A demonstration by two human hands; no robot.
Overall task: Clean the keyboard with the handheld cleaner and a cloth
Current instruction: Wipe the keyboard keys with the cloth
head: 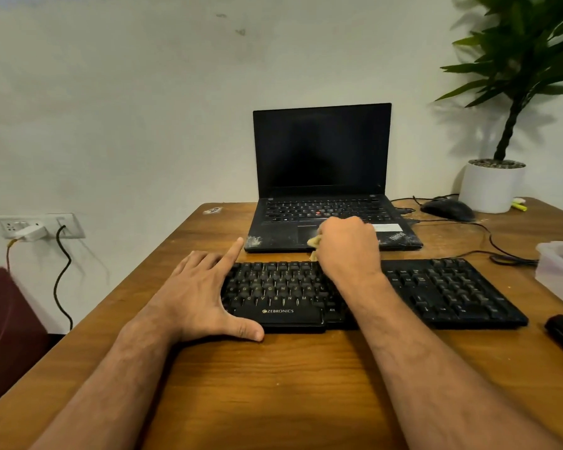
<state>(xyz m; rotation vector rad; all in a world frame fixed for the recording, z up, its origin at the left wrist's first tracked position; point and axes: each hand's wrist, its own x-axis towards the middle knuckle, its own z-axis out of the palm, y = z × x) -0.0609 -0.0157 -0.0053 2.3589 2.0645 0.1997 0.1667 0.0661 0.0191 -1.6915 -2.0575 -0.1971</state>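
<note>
Head cam: black keyboard (436, 290) lies across the wooden desk (273, 384), just near of an open laptop (322, 177). Left hand (202, 293) rests flat on keyboard's left end, fingers spread, thumb along near edge. Right hand (346, 245) at far edge, mid-keyboard, fingers curled round a yellowish cloth (314, 243). Mouse (449, 209) & potted plant (491, 186) far right.

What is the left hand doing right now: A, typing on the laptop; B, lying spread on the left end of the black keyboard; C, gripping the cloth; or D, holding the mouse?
B: the left hand lies with fingers spread over the left end of the keyboard, thumb at its front edge.
</note>
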